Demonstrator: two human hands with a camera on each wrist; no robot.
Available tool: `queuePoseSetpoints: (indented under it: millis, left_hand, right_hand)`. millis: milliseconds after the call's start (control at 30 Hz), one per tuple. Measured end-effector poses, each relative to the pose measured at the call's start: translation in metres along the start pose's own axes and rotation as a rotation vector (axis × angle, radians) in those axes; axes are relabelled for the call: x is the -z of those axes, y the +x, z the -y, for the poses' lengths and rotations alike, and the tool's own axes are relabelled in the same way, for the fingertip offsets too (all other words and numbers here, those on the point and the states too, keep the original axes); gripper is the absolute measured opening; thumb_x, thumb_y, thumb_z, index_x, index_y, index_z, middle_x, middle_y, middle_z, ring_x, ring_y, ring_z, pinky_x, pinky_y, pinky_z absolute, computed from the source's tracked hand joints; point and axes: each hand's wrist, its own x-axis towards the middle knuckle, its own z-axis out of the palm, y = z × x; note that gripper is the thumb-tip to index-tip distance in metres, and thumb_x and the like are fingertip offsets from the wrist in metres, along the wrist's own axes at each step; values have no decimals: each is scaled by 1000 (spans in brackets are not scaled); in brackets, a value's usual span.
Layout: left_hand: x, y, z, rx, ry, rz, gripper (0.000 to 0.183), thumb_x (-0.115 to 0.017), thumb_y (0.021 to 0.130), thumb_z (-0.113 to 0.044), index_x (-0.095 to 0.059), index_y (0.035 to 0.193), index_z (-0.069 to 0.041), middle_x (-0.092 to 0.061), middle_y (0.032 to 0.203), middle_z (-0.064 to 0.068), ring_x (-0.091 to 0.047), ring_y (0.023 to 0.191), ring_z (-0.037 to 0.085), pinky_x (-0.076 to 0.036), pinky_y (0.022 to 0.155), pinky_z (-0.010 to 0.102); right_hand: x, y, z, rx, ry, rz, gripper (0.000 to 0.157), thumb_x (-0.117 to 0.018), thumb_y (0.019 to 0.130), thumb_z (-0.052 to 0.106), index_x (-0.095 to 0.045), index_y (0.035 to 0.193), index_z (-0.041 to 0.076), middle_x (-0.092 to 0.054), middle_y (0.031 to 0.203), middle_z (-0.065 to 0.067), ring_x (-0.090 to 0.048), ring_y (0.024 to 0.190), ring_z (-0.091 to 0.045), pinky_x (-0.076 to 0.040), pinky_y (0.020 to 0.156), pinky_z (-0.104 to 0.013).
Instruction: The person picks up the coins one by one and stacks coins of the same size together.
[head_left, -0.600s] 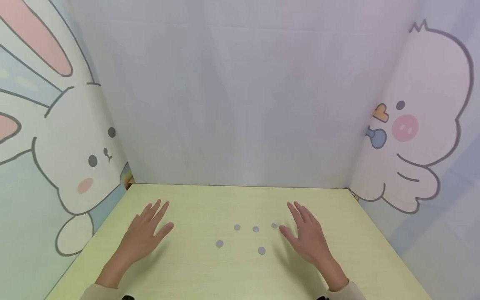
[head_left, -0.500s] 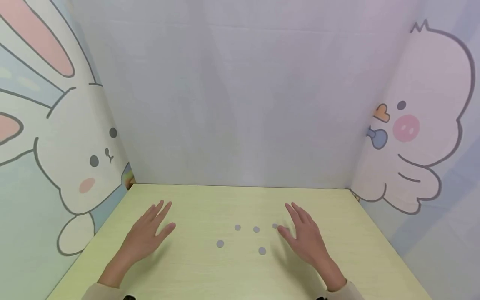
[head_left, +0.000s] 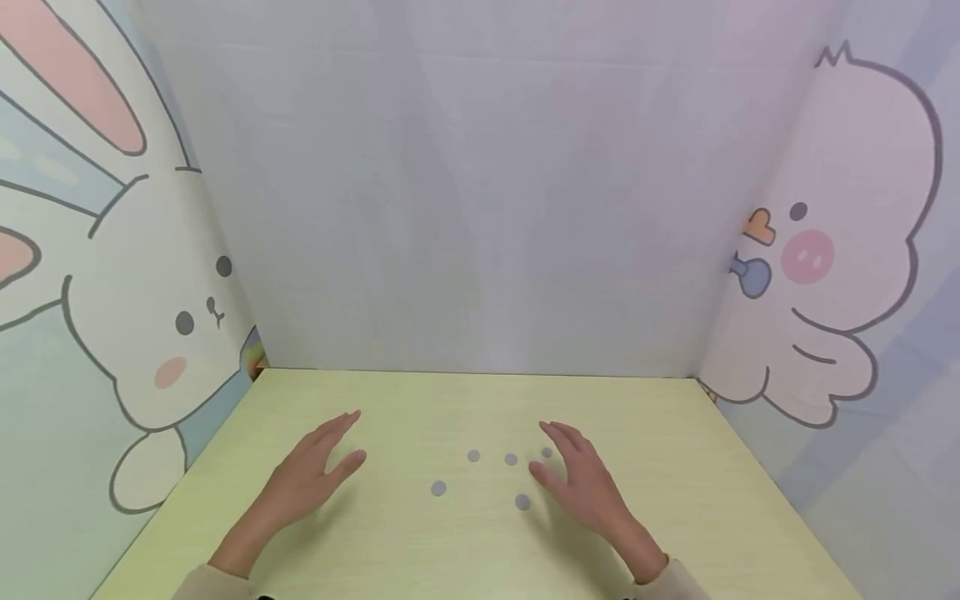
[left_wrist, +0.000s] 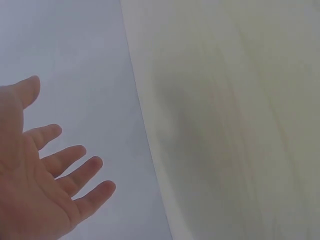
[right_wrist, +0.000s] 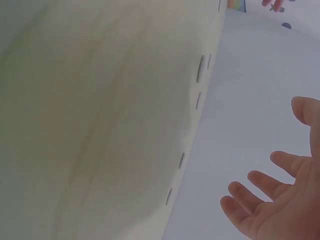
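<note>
Several small flat grey discs lie on the pale yellow table (head_left: pixel 420 542). In the head view, one far disc (head_left: pixel 474 456) is near the middle, and a front disc (head_left: pixel 522 502) sits closest to my right hand's wrist side. My left hand (head_left: pixel 300 479) hovers over the table left of the discs, its fingers extended and thumb apart, holding nothing. On the other side my right hand (head_left: pixel 588 492) hovers with fingers relaxed and thumb spread; its thumb and fingertips come close to the rightmost disc (head_left: pixel 547 452). Both wrist views show bare palms, and the right one shows discs (right_wrist: pixel 200 69) edge-on.
A plain pale cloth (head_left: pixel 480 208) hangs behind the table's far edge. Side cloths carry a printed rabbit (head_left: pixel 150 333) on the left and a printed chick (head_left: pixel 847 208) on the right.
Both hands have moved inward toward the discs, the right one more, and turned slightly, with fingertips a little lower in the head view. The discs have stayed in place.
</note>
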Motion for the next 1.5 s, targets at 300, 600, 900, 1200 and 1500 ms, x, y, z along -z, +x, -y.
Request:
queuePoseSetpoints:
  millis: [300,600,900,1200,1500]
  left_hand:
    - [-14,0,-1,-43,-19,-17,62,-68,104,-43,-51,158,-17,-52,159,13,-49,143,45,-42,106,72]
    - [-19,3,-3,-85,-11,-7,57,-72,102,-44,-59,151,-19,-59,153,6,-55,139,40,-48,104,65]
    - [-23,10,-7,-65,-38,75,51,-78,98,-38,-66,144,-19,-67,141,3,-61,132,37,-50,104,62]
    - [-27,15,-12,-29,-78,149,47,-83,93,-34,-71,135,-18,-71,135,1,-65,125,34,-51,104,59]
    - [-36,22,-20,-23,-70,185,45,-86,90,-30,-73,131,-16,-73,131,3,-67,123,35,-51,103,59]
  right_hand:
    - [-9,1,10,-15,114,83,65,-73,100,47,-55,155,19,-52,155,0,-55,138,-28,-49,107,-57]
    - [-21,4,19,65,88,110,53,-78,98,37,-64,145,17,-60,139,7,-62,127,-20,-54,102,-48]
    - [-28,10,27,128,39,142,41,-81,95,27,-73,132,12,-67,123,2,-63,114,-20,-56,93,-41]
    - [-40,22,35,153,42,236,37,-81,95,27,-76,128,10,-70,119,-4,-64,112,-24,-55,94,-42]
    - [-52,33,45,151,61,290,33,-82,93,25,-79,123,12,-69,116,0,-62,110,-22,-53,95,-40]
